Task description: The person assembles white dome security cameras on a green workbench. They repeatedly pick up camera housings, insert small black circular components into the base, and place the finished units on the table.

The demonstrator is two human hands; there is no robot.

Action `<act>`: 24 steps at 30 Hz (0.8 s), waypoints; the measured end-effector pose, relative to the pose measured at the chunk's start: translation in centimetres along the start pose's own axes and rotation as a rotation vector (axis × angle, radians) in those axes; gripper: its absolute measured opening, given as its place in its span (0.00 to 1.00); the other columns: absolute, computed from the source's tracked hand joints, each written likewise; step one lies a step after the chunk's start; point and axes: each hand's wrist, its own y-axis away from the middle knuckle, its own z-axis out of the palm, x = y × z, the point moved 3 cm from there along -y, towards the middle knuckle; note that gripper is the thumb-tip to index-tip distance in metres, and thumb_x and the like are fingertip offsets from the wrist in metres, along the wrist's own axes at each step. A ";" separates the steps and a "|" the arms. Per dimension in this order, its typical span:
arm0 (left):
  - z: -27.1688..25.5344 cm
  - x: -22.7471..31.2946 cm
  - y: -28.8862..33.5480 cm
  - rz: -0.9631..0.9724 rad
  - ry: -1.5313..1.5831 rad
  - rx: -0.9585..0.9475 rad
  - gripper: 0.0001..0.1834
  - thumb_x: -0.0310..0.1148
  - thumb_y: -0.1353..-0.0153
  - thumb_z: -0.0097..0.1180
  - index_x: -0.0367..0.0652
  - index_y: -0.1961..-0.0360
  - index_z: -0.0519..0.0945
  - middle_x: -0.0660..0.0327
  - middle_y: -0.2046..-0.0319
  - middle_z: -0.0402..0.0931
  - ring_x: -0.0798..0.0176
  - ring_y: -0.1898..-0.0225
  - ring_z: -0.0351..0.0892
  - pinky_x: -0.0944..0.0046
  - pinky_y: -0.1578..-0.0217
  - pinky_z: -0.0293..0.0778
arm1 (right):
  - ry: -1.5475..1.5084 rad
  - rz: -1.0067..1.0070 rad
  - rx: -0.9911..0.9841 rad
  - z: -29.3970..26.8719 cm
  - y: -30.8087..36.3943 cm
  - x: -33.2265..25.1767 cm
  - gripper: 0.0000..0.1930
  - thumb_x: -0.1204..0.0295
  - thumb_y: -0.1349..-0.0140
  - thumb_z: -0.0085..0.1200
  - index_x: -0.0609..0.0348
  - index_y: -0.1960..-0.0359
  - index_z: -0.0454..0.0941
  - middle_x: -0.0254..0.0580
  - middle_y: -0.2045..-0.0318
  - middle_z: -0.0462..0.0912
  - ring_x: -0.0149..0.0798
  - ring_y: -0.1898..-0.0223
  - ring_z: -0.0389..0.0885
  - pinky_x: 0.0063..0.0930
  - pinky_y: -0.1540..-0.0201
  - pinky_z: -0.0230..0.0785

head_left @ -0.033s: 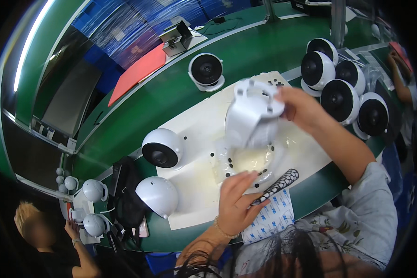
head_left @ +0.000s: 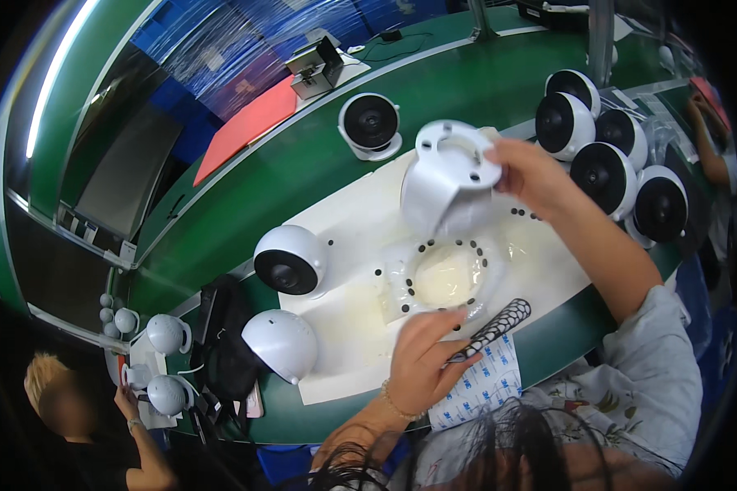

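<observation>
Nearest, the left hand (head_left: 422, 368) pinches a black-and-white patterned handle (head_left: 499, 323) between thumb and palm side, its other fingers stretched forward, close together. The handle crosses one blue-printed white sheet (head_left: 483, 372) at the near edge of the green bench (head_left: 303, 196). Just beyond lies one clear plastic ring (head_left: 493, 278) on a whitish board (head_left: 327, 380); the left hand blocks part of its near rim, so its black dots, perhaps ten or so, cannot be counted fairly. Two loose dots lie left of the ring.

Left of it are two white ball cameras (head_left: 278, 345), the nearer showing only its shell; left again, one black bag (head_left: 225, 344). Far left, a co-worker's hand (head_left: 127, 405) is near two round white units (head_left: 169, 395).

Above the ring's far side, the right hand (head_left: 532, 176) holds one white camera unit (head_left: 442, 192), base up, fingers and thumb pinching the base rim; it covers part of the board. To the right cluster five black-faced cameras (head_left: 602, 176); one more camera (head_left: 370, 123) stands beyond the board. Farthest are one red sheet (head_left: 250, 123) and one metal case (head_left: 315, 78).
</observation>
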 end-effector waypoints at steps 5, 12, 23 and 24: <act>0.5 -0.2 -0.2 -0.085 0.157 -0.135 0.18 0.28 0.58 0.64 0.39 0.63 0.76 0.57 0.72 0.76 0.57 0.73 0.74 0.65 0.72 0.70 | 1.611 -0.874 0.439 -1.1 -9.0 2.8 0.10 0.71 0.48 0.50 0.56 0.64 0.76 0.35 0.69 0.76 0.37 0.65 0.75 0.27 0.65 0.68; 0.7 -1.0 -0.4 -0.086 0.142 -0.189 0.20 0.31 0.53 0.61 0.39 0.57 0.74 0.55 0.66 0.75 0.54 0.68 0.73 0.62 0.66 0.70 | 2.035 -0.335 0.322 -5.5 -15.5 6.7 0.10 0.70 0.46 0.43 0.51 0.66 0.78 0.37 0.66 0.78 0.41 0.61 0.76 0.39 0.64 0.66; 0.7 -1.8 0.2 -0.164 0.265 -0.279 0.25 0.35 0.52 0.60 0.40 0.52 0.69 0.57 0.64 0.73 0.55 0.62 0.71 0.62 0.61 0.68 | 1.407 -0.463 -0.949 19.6 -6.2 13.7 0.15 0.59 0.46 0.48 0.53 0.62 0.77 0.45 0.61 0.77 0.44 0.57 0.73 0.43 0.49 0.57; 0.8 -1.7 0.1 -0.147 0.262 -0.291 0.25 0.35 0.53 0.60 0.41 0.53 0.69 0.57 0.64 0.72 0.55 0.62 0.71 0.62 0.60 0.68 | 1.394 -0.715 -0.857 19.4 -5.9 15.2 0.17 0.58 0.46 0.49 0.53 0.60 0.76 0.44 0.60 0.76 0.43 0.56 0.72 0.40 0.49 0.57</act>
